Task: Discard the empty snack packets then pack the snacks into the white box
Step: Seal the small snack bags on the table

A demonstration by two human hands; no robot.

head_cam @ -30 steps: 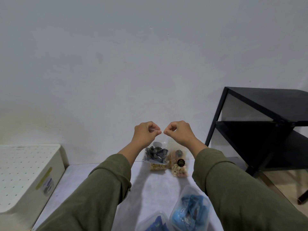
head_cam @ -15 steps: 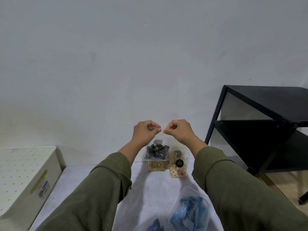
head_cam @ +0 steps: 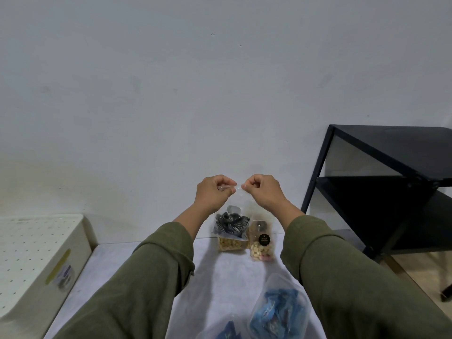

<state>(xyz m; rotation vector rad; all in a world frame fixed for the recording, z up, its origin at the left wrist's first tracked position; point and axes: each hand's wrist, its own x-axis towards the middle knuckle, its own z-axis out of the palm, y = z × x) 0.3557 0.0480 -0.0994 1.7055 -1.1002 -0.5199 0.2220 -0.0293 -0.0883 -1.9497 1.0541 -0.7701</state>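
My left hand (head_cam: pixel 214 193) and my right hand (head_cam: pixel 263 190) are raised above the table, each pinching a top corner of a clear bag (head_cam: pixel 231 225) that hangs between them and holds dark wrapped snacks. Behind it on the table (head_cam: pixel 137 255) stand a packet of yellowish snacks (head_cam: pixel 231 244) and a packet of pale round snacks (head_cam: pixel 261 248) with a black label. Near the table's front lies a clear bag of blue wrapped snacks (head_cam: pixel 277 311); a second bag with blue wrappers (head_cam: pixel 228 333) shows at the bottom edge. The white box (head_cam: pixel 36 263) with a dotted lid sits at the left.
A black metal shelf unit (head_cam: pixel 381 192) stands to the right of the table against the plain wall. A strip of wooden floor (head_cam: pixel 415 267) shows beneath it.
My hands have closed in slightly and now visibly pinch the clear bag's top edge. The view shifted a little; the bag hangs in about the same place.
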